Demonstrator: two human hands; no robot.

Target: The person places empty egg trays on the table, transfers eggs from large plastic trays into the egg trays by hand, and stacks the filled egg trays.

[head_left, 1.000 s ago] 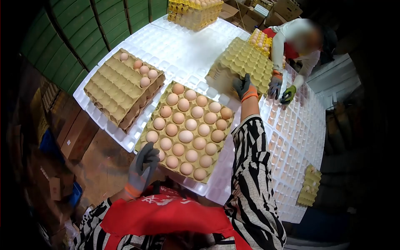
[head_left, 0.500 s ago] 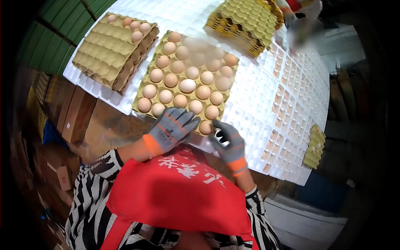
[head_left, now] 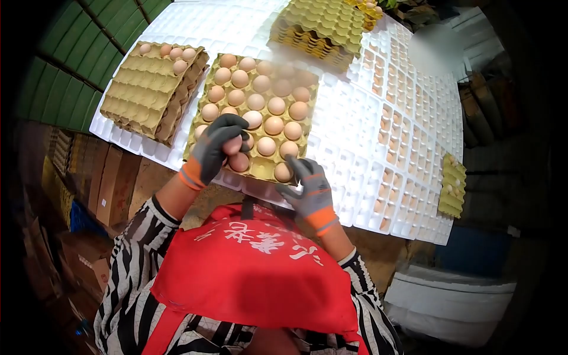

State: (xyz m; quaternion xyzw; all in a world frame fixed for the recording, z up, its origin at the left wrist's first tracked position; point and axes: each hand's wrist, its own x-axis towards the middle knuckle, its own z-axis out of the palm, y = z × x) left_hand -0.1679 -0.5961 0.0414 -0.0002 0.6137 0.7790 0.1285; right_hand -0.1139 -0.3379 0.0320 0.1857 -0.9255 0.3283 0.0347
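Observation:
A yellowish pulp egg tray (head_left: 255, 172) full of brown and pale eggs lies before me on the white surface. My left hand (head_left: 214, 148), in a grey glove with an orange cuff, is closed around a brown egg (head_left: 232, 145) above the tray's front left. Just below that sits another egg (head_left: 238, 161); I cannot tell whether the hand also touches it. At the front right corner, my right hand (head_left: 309, 188), gloved alike, has its finger and thumb curved about a corner egg (head_left: 283, 172). One front-row cell between these eggs shows bare.
A stack of pulp trays (head_left: 139, 97) with several eggs on top stands at left, another tray stack (head_left: 319, 29) at the back. White moulded trays (head_left: 349, 148) spread rightward, many cells holding eggs. A small yellow tray (head_left: 452, 186) lies at the right edge. Cardboard boxes (head_left: 121, 183) stand lower left.
My left hand has risen leftward from the tray's front edge and now holds an egg. The right hand has shifted slightly left and up with the view. The other person's hand at the back has gone from view.

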